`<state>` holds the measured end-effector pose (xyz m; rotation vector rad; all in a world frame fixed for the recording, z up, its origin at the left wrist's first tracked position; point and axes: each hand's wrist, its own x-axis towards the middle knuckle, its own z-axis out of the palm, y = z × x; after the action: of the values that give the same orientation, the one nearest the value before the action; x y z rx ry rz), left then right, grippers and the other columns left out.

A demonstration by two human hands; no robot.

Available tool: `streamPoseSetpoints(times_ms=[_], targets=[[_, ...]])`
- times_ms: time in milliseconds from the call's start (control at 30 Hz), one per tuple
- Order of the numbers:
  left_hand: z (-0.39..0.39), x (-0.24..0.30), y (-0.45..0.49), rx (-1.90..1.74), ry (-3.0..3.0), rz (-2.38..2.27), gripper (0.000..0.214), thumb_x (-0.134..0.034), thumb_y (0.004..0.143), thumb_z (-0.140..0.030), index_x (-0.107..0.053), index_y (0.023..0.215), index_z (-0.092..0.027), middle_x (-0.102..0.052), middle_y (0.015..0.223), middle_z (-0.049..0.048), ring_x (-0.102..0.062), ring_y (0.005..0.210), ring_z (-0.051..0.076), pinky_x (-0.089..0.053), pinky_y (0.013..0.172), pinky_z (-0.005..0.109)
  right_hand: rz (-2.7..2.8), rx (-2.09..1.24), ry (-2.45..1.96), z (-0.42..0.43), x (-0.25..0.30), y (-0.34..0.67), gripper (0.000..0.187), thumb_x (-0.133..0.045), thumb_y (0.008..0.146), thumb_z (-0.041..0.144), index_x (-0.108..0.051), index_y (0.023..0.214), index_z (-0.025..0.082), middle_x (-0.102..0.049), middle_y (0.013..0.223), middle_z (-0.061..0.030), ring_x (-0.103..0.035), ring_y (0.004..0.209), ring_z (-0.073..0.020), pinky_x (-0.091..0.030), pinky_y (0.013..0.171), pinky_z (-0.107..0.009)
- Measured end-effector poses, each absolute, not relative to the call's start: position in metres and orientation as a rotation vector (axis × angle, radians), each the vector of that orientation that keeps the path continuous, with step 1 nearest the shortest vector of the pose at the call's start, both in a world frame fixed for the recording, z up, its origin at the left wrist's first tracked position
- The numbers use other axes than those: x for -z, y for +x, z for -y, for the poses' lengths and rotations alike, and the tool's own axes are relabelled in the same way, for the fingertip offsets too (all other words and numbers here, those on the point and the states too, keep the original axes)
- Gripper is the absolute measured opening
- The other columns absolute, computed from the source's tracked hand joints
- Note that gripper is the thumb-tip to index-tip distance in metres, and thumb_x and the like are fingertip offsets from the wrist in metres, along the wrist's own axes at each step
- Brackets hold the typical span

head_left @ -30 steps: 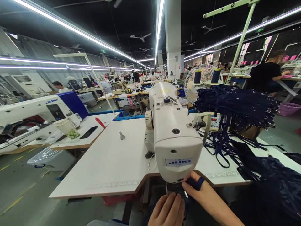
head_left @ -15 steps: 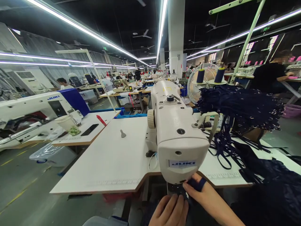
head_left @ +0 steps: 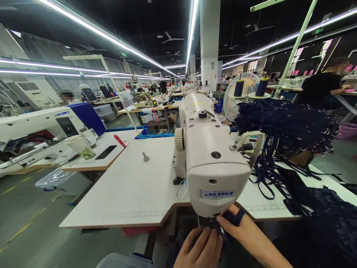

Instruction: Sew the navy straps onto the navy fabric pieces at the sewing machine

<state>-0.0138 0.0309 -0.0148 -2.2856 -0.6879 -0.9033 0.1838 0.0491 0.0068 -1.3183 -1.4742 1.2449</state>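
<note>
Navy cloth lies under the head of the white sewing machine, at the near edge of the bench. Only a small dark patch of it shows between the machine's underside and the two hands.

Head view, hands: the left hand rests palm down, its fingers close together and laid on the cloth, with nothing clasped. In my judgement this pressure is there to hold the piece flat and steady below the needle area. The right hand comes in from the other side, forefinger and thumb pointing at the same spot. A navy band sits round that forefinger. Whether these fingers pinch the cloth or only press it cannot be told, as the machine head hides their tips. The cloth is thus touching both sets of fingers, directly ahead of the left ones and just inward of the right ones.

Head view, surroundings: beyond and to the outer side of the right fingers lie loose navy straps, and further off a thick bundle of straps, apparently stacked within arm's reach. Two thread cones stand well beyond the fingers.
</note>
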Motion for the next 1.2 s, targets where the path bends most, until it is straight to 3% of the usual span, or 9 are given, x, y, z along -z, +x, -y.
streamPoseSetpoints(times_ms=[367, 533, 700, 967, 1100, 1200], targets=[[-0.033, 0.004, -0.018, 0.841, -2.384, 0.685, 0.026, -0.046, 0.098, -0.021, -0.066, 0.115, -0.024, -0.07, 0.112, -0.0039, -0.063, 0.104, 0.009, -0.051, 0.089, 0.022, 1.475, -1.198, -1.309, -0.05, -0.011, 0.181, 0.015, -0.059, 0.085, 0.036, -0.06, 0.08, 0.023, -0.059, 0.071, 0.0005, -0.061, 0.093, -0.026, -0.046, 0.092, -0.039], [-0.034, 0.003, -0.014, 0.868, -2.503, 0.755, 0.026, -0.042, 0.099, -0.022, -0.066, 0.109, -0.024, -0.071, 0.106, -0.0048, -0.065, 0.097, 0.008, -0.053, 0.08, 0.021, 1.434, -1.23, -1.304, -0.05, -0.013, 0.183, 0.017, -0.061, 0.085, 0.04, -0.062, 0.083, 0.023, -0.062, 0.074, -0.0002, -0.06, 0.078, -0.0226, -0.049, 0.087, -0.039], [-0.033, 0.004, -0.01, 0.955, -2.435, 0.731, 0.023, -0.046, 0.097, -0.02, -0.068, 0.105, -0.021, -0.072, 0.102, -0.0038, -0.066, 0.094, 0.01, -0.054, 0.082, 0.022, 1.458, -1.193, -1.303, -0.048, -0.013, 0.183, 0.016, -0.061, 0.085, 0.038, -0.062, 0.086, 0.023, -0.063, 0.081, -0.0015, -0.06, 0.08, -0.0221, -0.049, 0.086, -0.038], [-0.034, -0.006, -0.02, 0.75, -2.446, 0.624, 0.029, -0.04, 0.1, -0.025, -0.065, 0.115, -0.023, -0.069, 0.116, -0.0054, -0.063, 0.106, 0.009, -0.055, 0.085, 0.02, 1.479, -1.175, -1.308, -0.049, -0.012, 0.183, 0.014, -0.061, 0.085, 0.037, -0.062, 0.084, 0.023, -0.062, 0.078, -0.0007, -0.059, 0.078, -0.0216, -0.051, 0.086, -0.039], [-0.034, 0.001, -0.012, 0.914, -2.379, 0.702, 0.028, -0.042, 0.098, -0.019, -0.068, 0.106, -0.022, -0.071, 0.104, -0.0037, -0.066, 0.094, 0.01, -0.054, 0.08, 0.021, 1.466, -1.183, -1.301, -0.049, -0.012, 0.184, 0.015, -0.062, 0.084, 0.038, -0.064, 0.084, 0.023, -0.065, 0.079, -0.0016, -0.061, 0.082, -0.0229, -0.049, 0.091, -0.04], [-0.033, 0.008, -0.001, 1.011, -2.304, 0.762, 0.028, -0.042, 0.096, -0.015, -0.069, 0.1, -0.021, -0.072, 0.095, -0.0033, -0.066, 0.086, 0.01, -0.051, 0.076, 0.023, 1.435, -1.219, -1.291, -0.053, -0.013, 0.185, 0.021, -0.061, 0.085, 0.04, -0.067, 0.092, 0.022, -0.07, 0.092, -0.0049, -0.063, 0.095, -0.0259, -0.047, 0.096, -0.041]])
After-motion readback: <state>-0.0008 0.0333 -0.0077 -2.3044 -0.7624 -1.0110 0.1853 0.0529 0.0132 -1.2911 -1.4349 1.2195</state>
